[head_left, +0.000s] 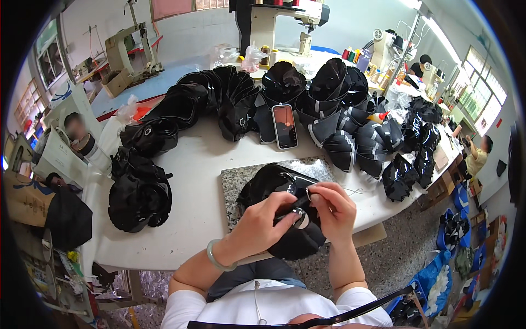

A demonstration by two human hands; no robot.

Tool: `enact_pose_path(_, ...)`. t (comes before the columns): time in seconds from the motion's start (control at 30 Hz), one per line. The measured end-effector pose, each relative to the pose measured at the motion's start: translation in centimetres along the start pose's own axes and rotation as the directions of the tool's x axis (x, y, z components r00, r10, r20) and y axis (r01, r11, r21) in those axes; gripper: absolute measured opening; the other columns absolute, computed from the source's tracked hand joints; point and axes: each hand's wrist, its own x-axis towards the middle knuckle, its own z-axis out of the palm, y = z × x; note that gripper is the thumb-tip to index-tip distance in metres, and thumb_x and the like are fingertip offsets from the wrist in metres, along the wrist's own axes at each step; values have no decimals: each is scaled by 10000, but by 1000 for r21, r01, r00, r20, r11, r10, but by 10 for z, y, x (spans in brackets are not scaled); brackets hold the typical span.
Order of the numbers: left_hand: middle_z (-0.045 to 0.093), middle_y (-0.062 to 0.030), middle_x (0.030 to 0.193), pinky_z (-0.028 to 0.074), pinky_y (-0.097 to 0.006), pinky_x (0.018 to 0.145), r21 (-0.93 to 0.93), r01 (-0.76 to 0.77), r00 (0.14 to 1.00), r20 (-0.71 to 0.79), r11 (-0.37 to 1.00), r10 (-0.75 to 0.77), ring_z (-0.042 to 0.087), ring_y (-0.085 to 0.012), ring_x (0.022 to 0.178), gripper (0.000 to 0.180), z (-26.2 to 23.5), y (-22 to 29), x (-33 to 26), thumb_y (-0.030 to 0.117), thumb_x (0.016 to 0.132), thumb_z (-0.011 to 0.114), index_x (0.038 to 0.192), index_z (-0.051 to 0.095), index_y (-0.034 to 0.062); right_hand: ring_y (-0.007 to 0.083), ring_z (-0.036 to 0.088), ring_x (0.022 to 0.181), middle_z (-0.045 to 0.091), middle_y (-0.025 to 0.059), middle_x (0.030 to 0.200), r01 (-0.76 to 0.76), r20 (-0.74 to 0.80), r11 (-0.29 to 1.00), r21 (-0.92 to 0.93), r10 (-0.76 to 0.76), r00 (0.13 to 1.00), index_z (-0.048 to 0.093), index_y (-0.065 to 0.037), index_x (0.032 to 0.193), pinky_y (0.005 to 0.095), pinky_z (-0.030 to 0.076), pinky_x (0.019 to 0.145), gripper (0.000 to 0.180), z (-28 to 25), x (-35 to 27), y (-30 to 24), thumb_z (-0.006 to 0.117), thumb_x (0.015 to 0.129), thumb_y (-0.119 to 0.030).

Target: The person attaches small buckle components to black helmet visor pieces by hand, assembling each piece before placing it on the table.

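Observation:
A glossy black shoe upper (274,189) lies on a grey speckled stone slab (241,178) at the near edge of the white table (192,164). My left hand (263,222), with a pale green bangle on its wrist, pinches the upper's front part. My right hand (334,205) grips the same piece from the right, fingers curled at a small metal ring. A thin white thread (356,191) trails right from that hand.
Stacks of black shoe uppers (230,101) arc across the table's far side, with more (137,194) at the left. A phone (285,126) leans against them. A sewing machine (285,22) stands behind. Other people sit at left and far right.

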Motion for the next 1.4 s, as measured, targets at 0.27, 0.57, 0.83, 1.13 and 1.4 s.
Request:
enact_pose_path(0.27,691,-79,850,491,-237,621,80,125,992,-32,989,-123,620,-102,697,203,-15,-18,-7,113,882,685,1032,674,-23,119,631,676,663,73,963,-43,179,999,-25,47,983,660,23,1000,201,489,566,122,25,20,1,571,916,11)
enact_pose_path(0.57,678,-42,817,482,-247,674,-280,454,891,107,846,-442,588,-70,739,202,-31,-28,-10,119,908,651,1047,682,-24,43,582,714,617,55,1058,-511,489,768,387,299,820,685,22,1078,164,455,532,195,26,30,18,661,891,-27)
enact_pose_path(0.83,715,-98,852,505,-259,683,-155,344,938,17,926,-346,652,-117,758,203,-29,-19,-8,126,878,670,998,694,-36,29,566,698,623,22,1010,-611,543,688,392,363,757,705,-7,1091,160,443,517,229,28,33,19,707,871,-72)
enact_pose_path(1.13,718,-42,915,513,-207,688,-467,553,833,299,690,-465,654,-73,806,232,-27,-19,27,119,939,597,1104,682,-19,67,584,701,670,39,868,-445,441,883,147,344,829,711,14,1012,230,478,614,163,11,69,15,671,903,-101)
enact_pose_path(1.4,717,-75,923,523,-209,722,-560,468,874,179,684,-451,654,-82,828,199,-2,-30,9,109,973,578,1073,665,-40,65,574,680,664,15,868,-580,658,796,170,347,668,716,7,985,214,462,626,149,9,73,27,713,867,-83)
